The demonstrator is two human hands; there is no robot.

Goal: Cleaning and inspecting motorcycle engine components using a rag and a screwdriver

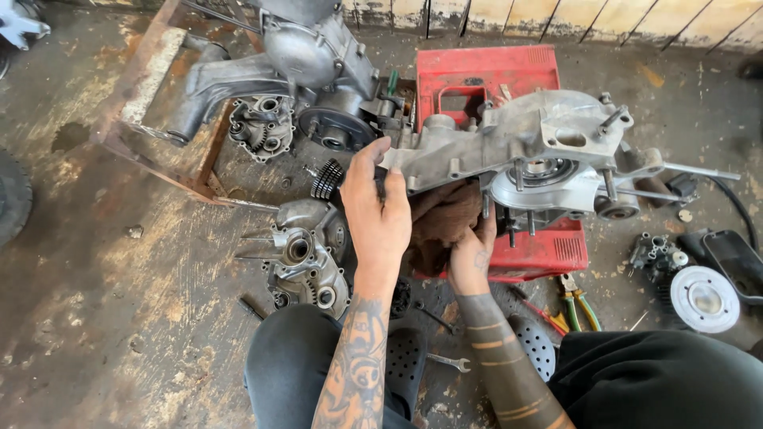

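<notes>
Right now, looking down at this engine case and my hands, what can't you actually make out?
Head view only:
- Right hand: its fingertips are buried in the brown rag, so their grip is unclear.
- Underside of the engine case: hidden by its own body and the rag.
- Left hand: its palm side faces away, so the contact with the case is unseen.
- Red box: mostly covered by the case.

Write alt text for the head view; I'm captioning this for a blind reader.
Seen from above, a person's left hand steadies a grey engine casing that rests on a red box, while the right hand presses a brown rag beneath it. More engine parts, pliers and a wrench lie on the dirty floor.
</notes>
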